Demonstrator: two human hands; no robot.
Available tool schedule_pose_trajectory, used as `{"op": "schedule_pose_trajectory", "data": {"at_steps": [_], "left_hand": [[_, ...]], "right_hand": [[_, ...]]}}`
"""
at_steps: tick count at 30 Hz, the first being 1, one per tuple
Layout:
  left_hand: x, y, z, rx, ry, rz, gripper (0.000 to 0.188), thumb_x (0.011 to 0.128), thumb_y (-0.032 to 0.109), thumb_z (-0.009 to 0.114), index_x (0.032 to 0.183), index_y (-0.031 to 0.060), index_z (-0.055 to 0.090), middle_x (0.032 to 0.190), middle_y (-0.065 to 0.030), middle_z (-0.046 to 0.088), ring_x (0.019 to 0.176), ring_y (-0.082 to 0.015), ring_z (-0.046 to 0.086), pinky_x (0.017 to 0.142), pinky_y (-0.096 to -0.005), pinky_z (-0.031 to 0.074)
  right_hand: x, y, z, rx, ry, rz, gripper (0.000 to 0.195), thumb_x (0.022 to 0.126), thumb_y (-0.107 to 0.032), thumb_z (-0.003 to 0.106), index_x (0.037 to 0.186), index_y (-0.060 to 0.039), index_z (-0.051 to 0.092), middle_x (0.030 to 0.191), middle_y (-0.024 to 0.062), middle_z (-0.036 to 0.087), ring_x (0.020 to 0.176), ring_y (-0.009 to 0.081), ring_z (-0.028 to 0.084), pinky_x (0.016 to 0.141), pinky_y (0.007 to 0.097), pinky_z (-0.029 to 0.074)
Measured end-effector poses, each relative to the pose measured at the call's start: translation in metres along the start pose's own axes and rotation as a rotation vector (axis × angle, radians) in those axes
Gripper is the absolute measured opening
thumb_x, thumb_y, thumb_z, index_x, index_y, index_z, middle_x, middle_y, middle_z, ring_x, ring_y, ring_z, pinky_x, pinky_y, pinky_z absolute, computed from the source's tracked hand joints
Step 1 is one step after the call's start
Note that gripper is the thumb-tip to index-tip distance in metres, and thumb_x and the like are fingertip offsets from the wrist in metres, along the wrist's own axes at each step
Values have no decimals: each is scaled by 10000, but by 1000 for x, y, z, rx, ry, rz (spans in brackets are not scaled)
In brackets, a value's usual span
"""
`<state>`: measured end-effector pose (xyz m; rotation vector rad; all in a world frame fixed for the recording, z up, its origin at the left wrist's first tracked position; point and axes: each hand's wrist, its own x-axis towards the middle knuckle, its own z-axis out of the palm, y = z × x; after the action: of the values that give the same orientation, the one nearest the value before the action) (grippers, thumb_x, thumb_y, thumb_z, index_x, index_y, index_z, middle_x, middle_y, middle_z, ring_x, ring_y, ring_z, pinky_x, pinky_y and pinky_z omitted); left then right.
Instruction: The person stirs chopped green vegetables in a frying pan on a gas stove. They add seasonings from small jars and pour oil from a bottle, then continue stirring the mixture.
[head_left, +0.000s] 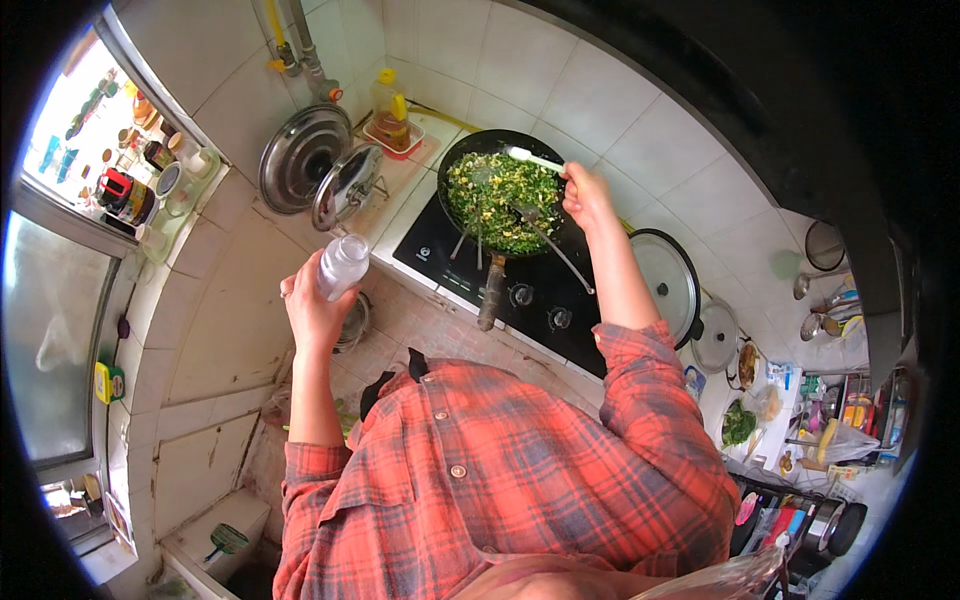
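My left hand (318, 304) grips a clear jar (343, 264) with white contents, its mouth uncovered, in front of the stove. My right hand (586, 196) holds a small white spoon (534, 159) by its handle, the bowl above the far side of a black wok (451, 150). Chopped greens with yellow and white bits (499, 191) fill the wok, which sits on a black glass gas hob (435, 259). A metal utensil (559, 251) leans in the food, its handle over the wok's near right rim. The wok's wooden handle (492, 294) points towards me.
Metal lids (304, 161) stand left of the hob, near an oil bottle (390, 112) in a tray. A glass lid (664, 281) leans against the wall at right, before a counter with a plate of leafy greens (739, 422). Jars (127, 196) line the window sill.
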<state>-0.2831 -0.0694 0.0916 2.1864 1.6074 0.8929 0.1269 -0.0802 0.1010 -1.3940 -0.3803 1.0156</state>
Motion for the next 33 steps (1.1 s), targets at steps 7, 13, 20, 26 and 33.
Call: {"op": "schedule_pose_trajectory", "data": {"at_steps": [7,13,20,26,33], "left_hand": [[0,6,10,-22,-27,2,628,544,150,772,1120,76,530,1013,-98,603,948,-299,510,873,-371,387],[2,14,16,-21,-28,20,631,547,158,773,1124,80,530,1019,-92,603,953,-298,504,870,-372,389],[-5,17,10,-23,-4,6,633,543,161,775,1122,85,531,1020,-85,602,944,-294,502,872,-372,383],[-11,11,9,-17,14,-24,634,535,144,773,1118,86,532,1022,-83,601,945,-295,504,870,-370,383],[-10,15,11,-22,-11,-31,645,538,135,769,1131,80,523,1046,-83,592,978,-298,489,876,-377,388]], "right_hand": [[-30,13,-35,-51,15,58,187,807,-182,543,751,-14,484,464,-50,280,358,50,197,332,205,186],[4,-3,-47,87,151,-13,186,798,-181,560,756,-9,502,473,-48,305,355,56,210,332,208,189],[32,1,-55,102,221,-25,186,761,-193,581,701,-31,513,482,-35,332,361,69,225,345,223,189],[13,10,-56,37,184,16,172,782,-169,565,727,-21,497,471,-48,304,356,54,222,325,207,188],[-26,37,-56,-168,106,88,172,791,-160,543,732,-5,499,476,-39,316,361,45,228,325,203,190]]}}
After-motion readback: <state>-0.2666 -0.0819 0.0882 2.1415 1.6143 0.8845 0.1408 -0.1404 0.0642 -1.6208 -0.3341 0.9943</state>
